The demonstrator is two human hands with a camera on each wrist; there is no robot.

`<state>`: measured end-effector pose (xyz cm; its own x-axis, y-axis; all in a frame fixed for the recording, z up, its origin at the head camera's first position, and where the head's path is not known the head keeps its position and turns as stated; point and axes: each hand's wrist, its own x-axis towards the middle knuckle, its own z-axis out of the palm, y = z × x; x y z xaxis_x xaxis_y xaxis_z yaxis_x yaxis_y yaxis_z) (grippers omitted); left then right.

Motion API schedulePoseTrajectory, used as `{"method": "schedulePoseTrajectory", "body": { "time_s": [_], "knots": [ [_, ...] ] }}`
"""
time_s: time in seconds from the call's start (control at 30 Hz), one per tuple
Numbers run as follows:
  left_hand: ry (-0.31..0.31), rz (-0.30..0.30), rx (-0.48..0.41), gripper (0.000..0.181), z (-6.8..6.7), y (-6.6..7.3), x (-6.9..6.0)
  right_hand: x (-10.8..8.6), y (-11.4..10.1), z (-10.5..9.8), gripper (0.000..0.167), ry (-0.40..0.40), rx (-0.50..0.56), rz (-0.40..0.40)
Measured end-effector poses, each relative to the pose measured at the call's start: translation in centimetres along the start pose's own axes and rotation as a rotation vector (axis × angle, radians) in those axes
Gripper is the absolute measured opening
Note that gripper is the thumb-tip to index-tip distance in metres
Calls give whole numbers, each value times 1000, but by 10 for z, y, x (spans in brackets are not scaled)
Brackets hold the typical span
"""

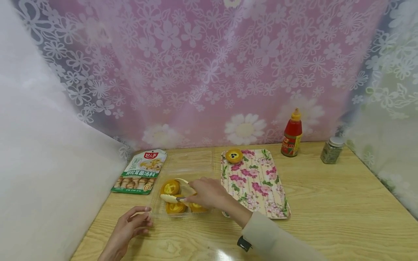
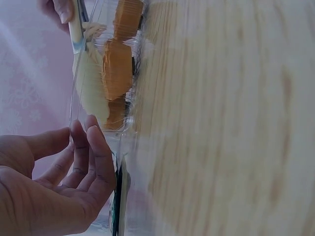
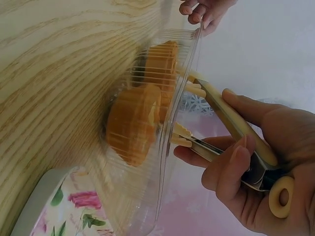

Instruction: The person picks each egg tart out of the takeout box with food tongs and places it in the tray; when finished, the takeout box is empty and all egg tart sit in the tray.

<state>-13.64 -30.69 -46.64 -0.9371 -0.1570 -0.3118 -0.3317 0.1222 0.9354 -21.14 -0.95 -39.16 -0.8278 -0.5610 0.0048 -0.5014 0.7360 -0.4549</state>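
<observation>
My right hand (image 1: pixel 209 192) grips a pair of cream-tipped tongs (image 1: pixel 169 198) over a clear plastic container (image 1: pixel 156 214). The tong tips stand apart at the left egg tart (image 1: pixel 170 187); whether they touch it I cannot tell. Two more tarts, a front one (image 1: pixel 175 208) and a right one (image 1: pixel 197 207) partly hidden by my hand, sit in the container. At its left edge, my left hand (image 1: pixel 130 226) pinches the rim between thumb and fingertips. On the floral tray (image 1: pixel 254 181) to the right lies one egg tart (image 1: pixel 234 156) with dark berries on top.
A green-and-white food pouch (image 1: pixel 140 172) lies left of the container, whose open lid (image 1: pixel 189 161) lies behind it. A red sauce bottle (image 1: pixel 291 136) and a small glass jar (image 1: pixel 331 150) with a pale cap stand at the back right. A floral curtain (image 1: pixel 209 72) hangs behind the wooden table.
</observation>
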Motion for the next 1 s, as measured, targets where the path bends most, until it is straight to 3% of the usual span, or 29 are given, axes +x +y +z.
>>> {"method": "schedulePoseTrajectory", "body": {
  "time_s": [0.23, 0.6, 0.73, 1.0],
  "knots": [
    [-30, 5, -7, 38, -2, -1, 0, 4, -6, 7, 49, 17, -53, 12],
    [9, 1, 1, 36, 1, 1, 0, 4, -2, 15, 48, 53, -90, -32],
    [3, -5, 4, 37, 1, 0, -1, 3, 1, 17, 50, 49, -47, -31],
    [47, -9, 0, 34, 4, -1, 0, -4, 3, 9, 51, 44, 102, -31]
  ]
}}
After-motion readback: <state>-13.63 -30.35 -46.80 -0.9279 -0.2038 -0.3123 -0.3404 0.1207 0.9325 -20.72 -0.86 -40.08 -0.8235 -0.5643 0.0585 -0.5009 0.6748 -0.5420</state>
